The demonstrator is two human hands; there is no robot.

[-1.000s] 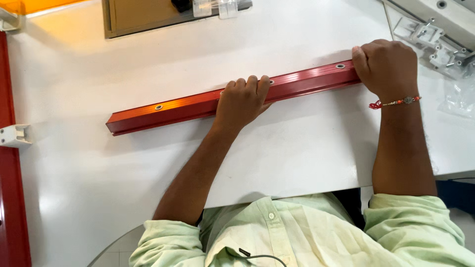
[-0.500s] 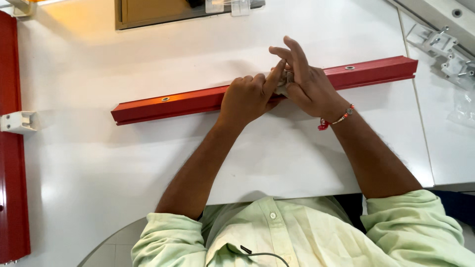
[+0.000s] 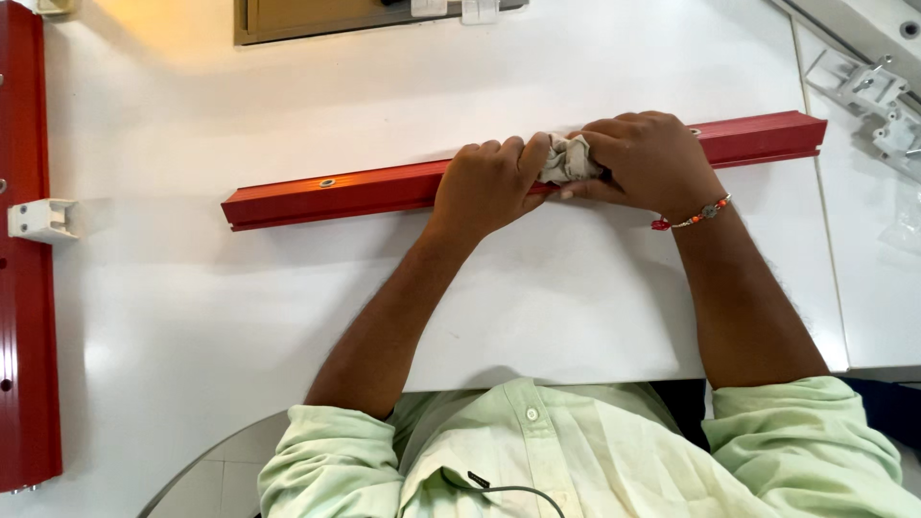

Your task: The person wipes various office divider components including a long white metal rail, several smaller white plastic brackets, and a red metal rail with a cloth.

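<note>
- A long red metal bar lies flat on the white table, running from lower left to upper right at a slight slant.
- The bar is a narrow, straight-edged profile with a matte red finish; its top face is lighter than its shaded front side, and its two ends are cut square.
- A small round hole shows on the top face left of the hands, and another peeks out just past the right hand's knuckles.
- The left hand sits on the middle of the bar, fingers curled over its far edge and thumb toward the cloth, closed around the bar.
- The right hand rests on the bar just right of the left hand, fingers bent and pinched on a crumpled pale grey cloth.
- The cloth is bunched between the two hands and pressed against the top of the bar; the left thumb touches it.
- A beaded bracelet with red and orange beads circles the right wrist, just in front of the bar.
- A second red panel stands along the table's left edge, well apart from the bar, with a small white bracket fixed beside it.
- Beyond the bar's right end lie white metal fittings.
- Behind the bar, at the table's far edge, sits a brown flat board.
</note>
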